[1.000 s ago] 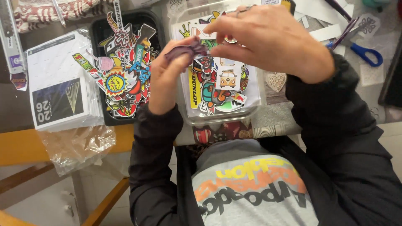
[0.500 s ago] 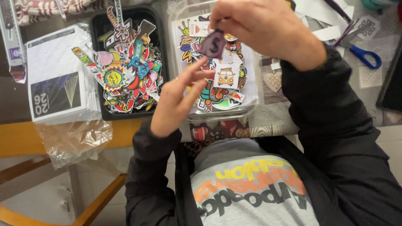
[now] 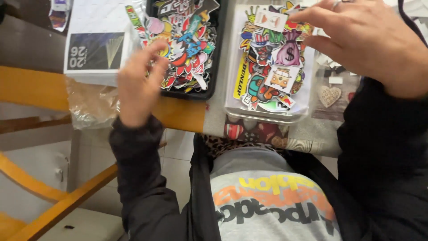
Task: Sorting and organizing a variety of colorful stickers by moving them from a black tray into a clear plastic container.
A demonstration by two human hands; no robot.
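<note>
Since half a second ago the left hand (image 3: 136, 87) has swung left to the black tray (image 3: 217, 53) of stickers, fingers spread and empty. The right hand (image 3: 370, 42), loosely open, hovers just beside the money-bag sticker (image 3: 288, 53), which lies atop the pile in the clear tray (image 3: 267, 115) on the counter, sorted apart.

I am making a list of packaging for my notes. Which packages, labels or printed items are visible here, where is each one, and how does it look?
White rectangular booklet with a black panel: upper left, on the table.
Crumpled clear plastic bag: below the booklet, at the table edge.
Black rectangular tray of colourful stickers: top centre, beside the left hand.
Clear plastic tray of colourful stickers: right of it, under the right hand.
</note>
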